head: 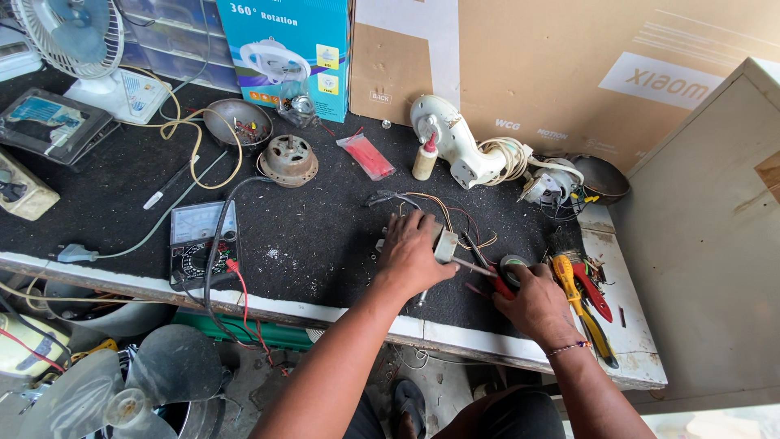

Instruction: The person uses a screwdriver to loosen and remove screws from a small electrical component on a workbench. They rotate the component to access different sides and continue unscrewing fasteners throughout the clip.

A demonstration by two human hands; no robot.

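Note:
My left hand (412,254) presses down on a small grey switch block (445,245) with thin coloured wires (455,216) trailing from it on the black workbench mat (325,219). My right hand (532,302) grips a red-handled screwdriver (490,277) whose shaft points left into the block. A roll of tape (513,263) lies just beyond my right knuckles.
Yellow and red pliers (581,297) lie right of my hand. A white fan neck housing (455,142), glue bottle (425,157), fan motor (288,159), metal bowls (237,122), a multimeter (197,244), a small desk fan (77,41), cartons and a grey cabinet (707,228) surround the mat.

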